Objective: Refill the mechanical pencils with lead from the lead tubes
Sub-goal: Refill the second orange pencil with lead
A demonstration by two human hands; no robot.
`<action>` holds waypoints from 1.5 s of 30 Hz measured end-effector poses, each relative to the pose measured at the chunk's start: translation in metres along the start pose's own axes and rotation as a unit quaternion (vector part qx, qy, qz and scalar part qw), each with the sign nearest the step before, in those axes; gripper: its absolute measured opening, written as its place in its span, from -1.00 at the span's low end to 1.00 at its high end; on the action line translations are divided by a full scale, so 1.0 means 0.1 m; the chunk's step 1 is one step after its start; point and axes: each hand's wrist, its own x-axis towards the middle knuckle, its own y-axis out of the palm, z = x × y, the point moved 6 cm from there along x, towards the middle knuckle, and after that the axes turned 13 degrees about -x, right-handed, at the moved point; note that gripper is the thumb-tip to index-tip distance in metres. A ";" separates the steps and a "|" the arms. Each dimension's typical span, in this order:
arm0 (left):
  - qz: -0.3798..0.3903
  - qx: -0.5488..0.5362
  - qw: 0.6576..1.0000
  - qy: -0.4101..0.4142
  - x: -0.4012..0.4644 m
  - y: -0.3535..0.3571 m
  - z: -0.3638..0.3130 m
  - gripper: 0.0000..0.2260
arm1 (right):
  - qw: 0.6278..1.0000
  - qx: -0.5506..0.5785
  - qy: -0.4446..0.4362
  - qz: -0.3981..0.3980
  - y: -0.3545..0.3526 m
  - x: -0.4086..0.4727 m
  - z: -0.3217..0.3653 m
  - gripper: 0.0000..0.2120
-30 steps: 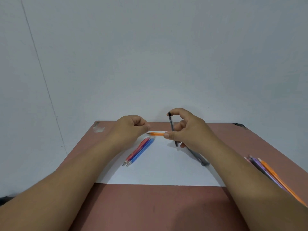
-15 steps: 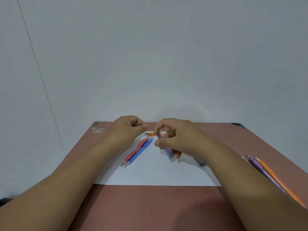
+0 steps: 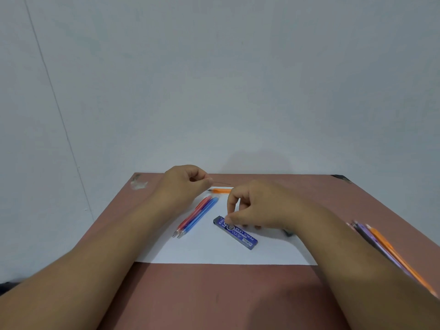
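My left hand (image 3: 184,184) pinches a thin dark lead (image 3: 222,183) that sticks out to the right above the paper. An orange mechanical pencil (image 3: 220,190) lies on the white paper (image 3: 214,253) just beyond it. A blue lead tube (image 3: 239,234) lies flat on the paper. My right hand (image 3: 259,208) has curled fingers, and its thumb and fingertips pinch the tube's far end. A red pencil (image 3: 194,214) and two blue pencils (image 3: 201,217) lie side by side left of the tube.
The paper lies on a reddish-brown table (image 3: 214,296) against a pale wall. Several purple and orange pencils (image 3: 381,246) lie near the right edge, partly behind my right forearm. A small dark object (image 3: 288,232) peeks out under my right hand.
My right hand brought the lead tube down from upright and laid it flat on the paper. The thin lead now shows in my left hand's pinch.
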 end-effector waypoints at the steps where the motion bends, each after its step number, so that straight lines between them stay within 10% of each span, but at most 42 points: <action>1: 0.002 0.001 1.000 0.003 -0.01 0.01 -0.01 -0.84 | 0.999 -0.019 0.012 -0.036 -0.03 0.03 -0.04 -0.85; 6: 0.013 0.020 0.999 0.042 -0.05 0.10 -0.11 -0.87 | 0.976 -0.037 0.043 -0.211 -0.17 0.09 -0.17 -0.83; 18: 0.038 -0.057 0.997 0.047 0.03 0.22 -0.26 -0.90 | 0.959 -0.050 0.059 -0.273 -0.21 0.12 -0.28 -0.80; 25: 0.140 0.283 0.947 0.067 0.31 0.52 -0.19 -0.86 | 0.926 0.064 0.101 -0.357 -0.26 0.06 -0.46 -0.85; 31: 0.155 0.346 0.921 0.092 0.41 0.71 -0.06 -0.81 | 0.904 0.195 0.124 -0.358 -0.27 0.03 -0.53 -0.89; 45: 0.005 0.231 0.968 0.101 0.25 0.11 -0.03 -0.82 | 0.834 0.381 0.119 -0.380 -0.35 -0.02 -0.55 -0.94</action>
